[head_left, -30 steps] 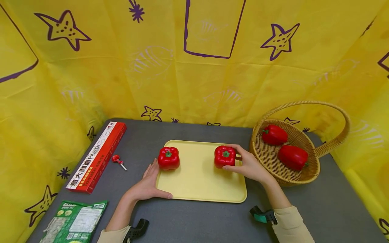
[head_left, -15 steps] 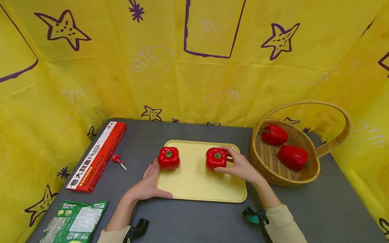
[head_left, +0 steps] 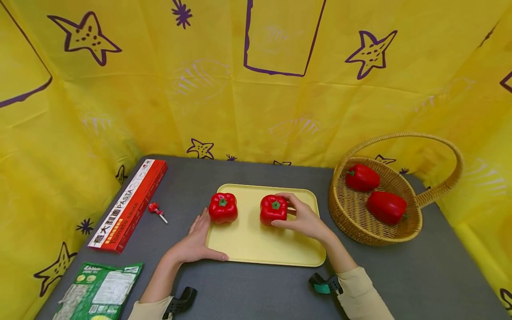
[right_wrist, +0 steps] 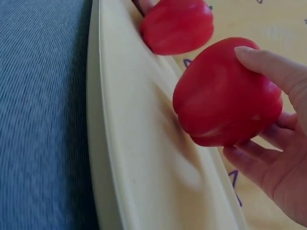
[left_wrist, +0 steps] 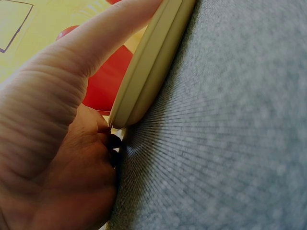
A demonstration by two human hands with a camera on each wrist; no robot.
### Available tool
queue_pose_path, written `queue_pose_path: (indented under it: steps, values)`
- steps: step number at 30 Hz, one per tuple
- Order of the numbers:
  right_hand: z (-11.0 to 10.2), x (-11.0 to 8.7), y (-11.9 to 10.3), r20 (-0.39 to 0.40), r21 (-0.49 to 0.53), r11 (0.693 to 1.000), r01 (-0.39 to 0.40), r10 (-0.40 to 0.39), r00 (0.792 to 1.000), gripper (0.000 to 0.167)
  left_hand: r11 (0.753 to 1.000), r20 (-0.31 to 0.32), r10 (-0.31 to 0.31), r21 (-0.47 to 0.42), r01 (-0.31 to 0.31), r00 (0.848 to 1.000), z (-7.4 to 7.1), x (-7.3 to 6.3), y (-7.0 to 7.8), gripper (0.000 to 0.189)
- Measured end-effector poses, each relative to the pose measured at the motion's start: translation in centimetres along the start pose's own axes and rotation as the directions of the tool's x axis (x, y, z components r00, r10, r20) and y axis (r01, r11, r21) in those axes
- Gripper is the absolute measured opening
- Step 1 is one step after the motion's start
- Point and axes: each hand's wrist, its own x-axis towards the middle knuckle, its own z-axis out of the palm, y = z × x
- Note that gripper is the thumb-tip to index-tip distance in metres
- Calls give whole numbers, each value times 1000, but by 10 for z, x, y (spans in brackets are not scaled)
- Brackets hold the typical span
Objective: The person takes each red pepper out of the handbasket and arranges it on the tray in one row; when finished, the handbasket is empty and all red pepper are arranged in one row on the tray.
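Observation:
My right hand [head_left: 302, 218] holds a red bell pepper [head_left: 274, 210] by its side, thumb in front and fingers behind, stem up. The right wrist view shows this pepper [right_wrist: 225, 96] just above the yellow tray [head_left: 260, 249], its shadow falling on the surface. A second red bell pepper [head_left: 222, 208] stands upright at the tray's left end. Beside it, my left hand [head_left: 195, 244] rests at the tray's front left corner, fingers stretched along the left side and thumb on the front rim. Up close, the left wrist view has the thumb [left_wrist: 81, 48] lying against the tray's rim [left_wrist: 144, 72].
A wicker basket [head_left: 348, 222] with a tall handle stands right of the tray, two more red bell peppers [head_left: 386, 207] inside. To the left lie a red pasta box [head_left: 128, 206], a lollipop [head_left: 157, 212] and a green packet [head_left: 100, 291]. A yellow printed cloth [head_left: 256, 111] hangs behind.
My right hand has carried its pepper leftward over the tray, closer to the other pepper. The left hand has stayed at the tray's corner.

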Motion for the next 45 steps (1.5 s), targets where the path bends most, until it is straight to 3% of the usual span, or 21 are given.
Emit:
queue_pose_path:
  steps: [32,45]
  values:
    - [31,26,-6,12,63,997,-52,51,999,71,1000,-3,4,1,-4,1000,0,-1,2,128]
    - [37,33,-7,40,92,996,-22,18,999,70,1000,-11,14,8,-14,1000,0,0,1,128]
